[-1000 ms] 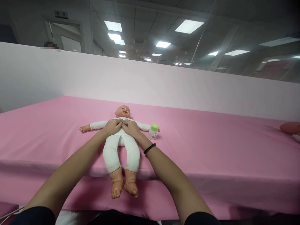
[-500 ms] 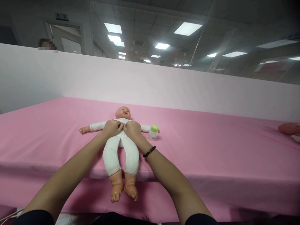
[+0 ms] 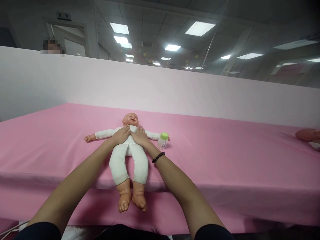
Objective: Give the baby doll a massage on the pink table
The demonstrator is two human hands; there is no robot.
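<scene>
A baby doll [image 3: 128, 150] with a white cloth body lies on its back on the pink-covered table [image 3: 225, 156], its arms spread and its feet past the near edge. My left hand [image 3: 121, 134] rests flat on one side of the doll's chest, fingers stretched toward its shoulder. On the other side of the chest lies my right hand [image 3: 140, 136], also flat with fingers extended. The two hands are close together at the thumbs. Beside the doll's arm, right of my right hand, stands a small bottle [image 3: 163, 141] with a green cap.
At the far right edge lies part of another doll [image 3: 308, 135]. A white partition [image 3: 175, 90] runs along the back of the table, with glass above it. Behind the partition at upper left, a person's head [image 3: 52, 46] shows, blurred out.
Both hands have gone from curled fingers at the middle of the doll's chest to flat, stretched fingers on it. The doll and bottle stay in place.
</scene>
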